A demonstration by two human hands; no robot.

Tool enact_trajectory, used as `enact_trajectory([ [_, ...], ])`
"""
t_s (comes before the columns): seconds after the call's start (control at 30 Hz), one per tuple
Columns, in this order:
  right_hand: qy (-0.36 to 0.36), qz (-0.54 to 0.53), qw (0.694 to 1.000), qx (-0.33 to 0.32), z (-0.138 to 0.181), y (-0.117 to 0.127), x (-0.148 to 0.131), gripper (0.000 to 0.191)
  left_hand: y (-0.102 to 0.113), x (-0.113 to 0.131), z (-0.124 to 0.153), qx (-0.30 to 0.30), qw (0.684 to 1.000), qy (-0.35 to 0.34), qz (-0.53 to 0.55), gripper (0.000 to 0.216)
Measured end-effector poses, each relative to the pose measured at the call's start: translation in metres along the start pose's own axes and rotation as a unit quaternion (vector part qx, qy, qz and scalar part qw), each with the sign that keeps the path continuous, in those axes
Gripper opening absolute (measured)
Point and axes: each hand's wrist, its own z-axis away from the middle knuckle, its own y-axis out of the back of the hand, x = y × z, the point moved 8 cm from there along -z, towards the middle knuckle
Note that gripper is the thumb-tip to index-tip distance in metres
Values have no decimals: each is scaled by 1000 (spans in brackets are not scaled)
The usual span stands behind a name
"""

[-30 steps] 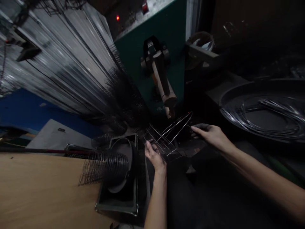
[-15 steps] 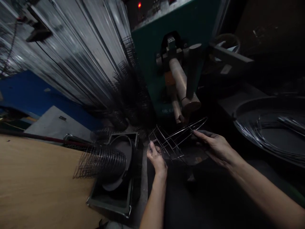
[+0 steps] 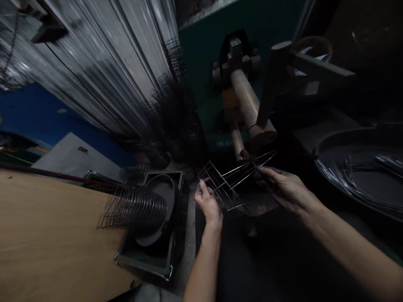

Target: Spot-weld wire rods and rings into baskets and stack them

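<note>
My left hand [image 3: 208, 201] is closed on the left side of a wire frame [image 3: 223, 183] made of thin, shiny crossing rods. At the frame's right end, my right hand [image 3: 281, 182] pinches a rod between thumb and fingers. The frame is tilted just below two cylindrical metal arms, the thicker upper arm [image 3: 252, 105] and the thinner lower arm [image 3: 238, 140], which stick out of a dark green machine [image 3: 201, 63]. Whether the frame touches the lower arm I cannot tell. Dimness hides some fingertips of my right hand.
To the left, a stack of bent wire pieces [image 3: 132, 207] rests with a dark round basin [image 3: 171, 209] on a green-rimmed crate [image 3: 147, 270]. A wide round tray [image 3: 317, 167] with loose wires stands at right. A wooden board [image 3: 47, 235] lies at far left.
The view has shifted slightly, so the machine and its arms appear further right. Both hands keep hold of the wire frame, whose tilt has altered a little.
</note>
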Motion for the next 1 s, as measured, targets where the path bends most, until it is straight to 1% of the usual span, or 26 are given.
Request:
enact_trajectory([
  [0.17, -8, -39, 999, 17, 1, -3, -2, 11, 0, 5, 2, 1, 999, 27, 23, 49],
  [0.27, -3, -31, 999, 4, 3, -3, -2, 10, 0, 3, 3, -5, 998, 40, 43, 47],
  [0.37, 10, -14, 1000, -5, 3, 5, -1, 5, -3, 1, 2, -16, 997, 48, 52, 45],
  [0.5, 43, -14, 999, -14, -1, 19, -4, 11, -7, 2, -5, -10, 998, 45, 51, 45],
  [0.63, 43, -25, 999, -6, -1, 24, -7, 13, -8, 6, -11, 3, 998, 30, 55, 41],
  [0.7, 48, -4, 999, -10, 7, 22, -8, 18, -11, 9, -12, -2, 998, 23, 57, 39],
  [0.77, 97, 75, 992, -38, 23, 15, -14, 23, -13, 11, -13, -7, 998, 14, 55, 36],
  [0.8, 143, 131, 980, -56, 34, 9, -20, 24, -13, 11, -13, -9, 999, 8, 53, 35],
  [0.83, 198, 189, 959, -71, 47, 3, -27, 23, -12, 12, -12, -10, 999, 0, 49, 34],
  [0.9, 310, 291, 900, -93, 73, -14, -42, 15, -4, 12, -7, -6, 999, -29, 39, 34],
  [0.93, 353, 330, 870, -100, 82, -22, -47, 11, 3, 12, -2, -5, 998, -49, 28, 34],
  [0.97, 381, 363, 844, -106, 87, -29, -51, 9, 10, 12, 4, -12, 997, -70, 9, 35],
  [1.0, 389, 393, 826, -113, 86, -35, -52, 9, 17, 10, 12, -27, 995, -90, -21, 36],
])
